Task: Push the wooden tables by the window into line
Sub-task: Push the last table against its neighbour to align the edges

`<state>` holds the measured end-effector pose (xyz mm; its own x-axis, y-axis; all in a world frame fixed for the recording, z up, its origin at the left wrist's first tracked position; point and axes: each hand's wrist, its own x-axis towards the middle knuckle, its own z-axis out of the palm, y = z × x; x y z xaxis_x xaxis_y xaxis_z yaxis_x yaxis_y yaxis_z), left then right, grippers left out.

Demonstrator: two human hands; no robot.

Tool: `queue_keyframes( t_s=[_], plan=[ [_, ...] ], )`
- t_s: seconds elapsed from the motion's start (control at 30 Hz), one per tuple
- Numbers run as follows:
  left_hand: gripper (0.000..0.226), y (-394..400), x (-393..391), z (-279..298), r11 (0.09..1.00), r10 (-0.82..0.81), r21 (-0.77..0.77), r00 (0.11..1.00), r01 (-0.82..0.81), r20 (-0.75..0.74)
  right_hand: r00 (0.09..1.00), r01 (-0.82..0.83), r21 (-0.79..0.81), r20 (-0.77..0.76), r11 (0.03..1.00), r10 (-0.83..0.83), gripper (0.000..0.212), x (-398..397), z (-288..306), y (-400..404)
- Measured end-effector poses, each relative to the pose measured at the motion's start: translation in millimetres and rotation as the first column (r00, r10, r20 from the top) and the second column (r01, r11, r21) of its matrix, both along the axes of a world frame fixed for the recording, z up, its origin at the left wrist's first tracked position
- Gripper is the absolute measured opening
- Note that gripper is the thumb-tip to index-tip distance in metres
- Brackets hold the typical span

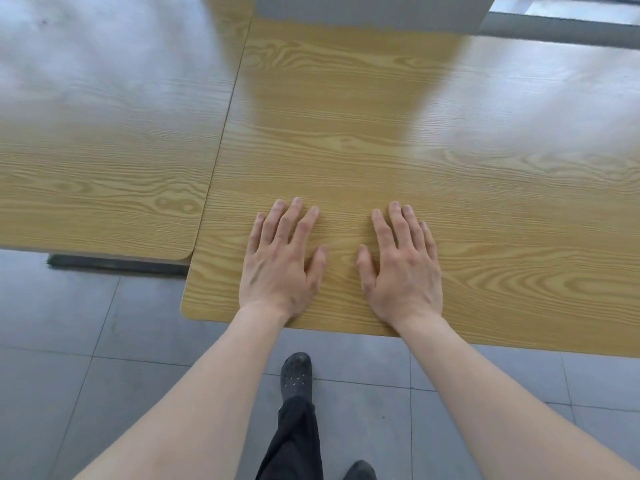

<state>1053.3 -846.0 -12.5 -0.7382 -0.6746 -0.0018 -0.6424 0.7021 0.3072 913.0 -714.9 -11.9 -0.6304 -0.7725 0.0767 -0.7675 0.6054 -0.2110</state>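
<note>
Tables sit side by side; the near table [381, 140] juts out past its neighbour [104, 150]. Left hand [282, 261] and right hand [401, 268] lie flat and open on it, gripping nothing; next, likely a steady forward push.

Grey tiled floor [69, 341], white pillar [374, 10], grey window sill [561, 29], bright daylight glare
</note>
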Motion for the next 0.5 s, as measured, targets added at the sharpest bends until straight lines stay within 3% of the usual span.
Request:
queue_keyframes(
  t_s=[0.5],
  plan=[
    [0.062, -36, -29, 1, 0.999, -0.030, 0.027, 1.000, 0.030, 0.004, 0.998, 0.030, 0.019, -0.054, 0.999, -0.029, 0.064, -24, 0, -30]
  ],
)
